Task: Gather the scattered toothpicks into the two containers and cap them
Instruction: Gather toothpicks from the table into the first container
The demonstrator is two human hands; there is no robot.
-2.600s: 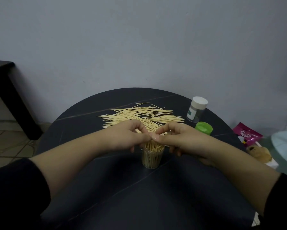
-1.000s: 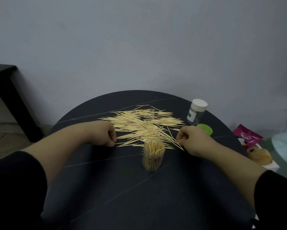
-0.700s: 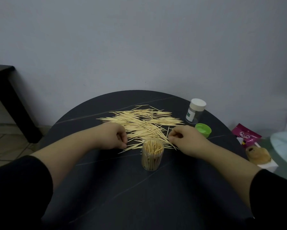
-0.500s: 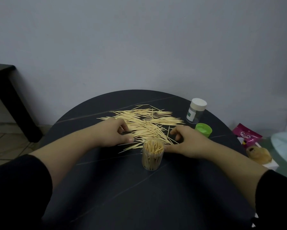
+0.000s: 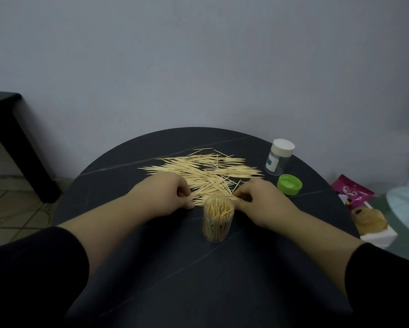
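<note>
Lying mostly crosswise in a loose fan toward the tabletop's (image 5: 198,268) far edge, the toothpicks (image 5: 206,176) end just behind the open container (image 5: 218,218), which stands upright and nearly full near the middle. The left hand (image 5: 165,197) and right hand (image 5: 262,200) flank it, about equally near, fingers curled down and pinching sticks at the fringe's two ends. From there, I judge, a short inward carry. The capped container (image 5: 279,156) and green cap (image 5: 289,184) sit by the right edge.

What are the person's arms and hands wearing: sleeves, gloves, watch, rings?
Both arms wear plain black: the left sleeve and right sleeve end near the elbows, forearms uncovered. The left hand and right hand are bare: no gloves, watch or rings visible.
</note>
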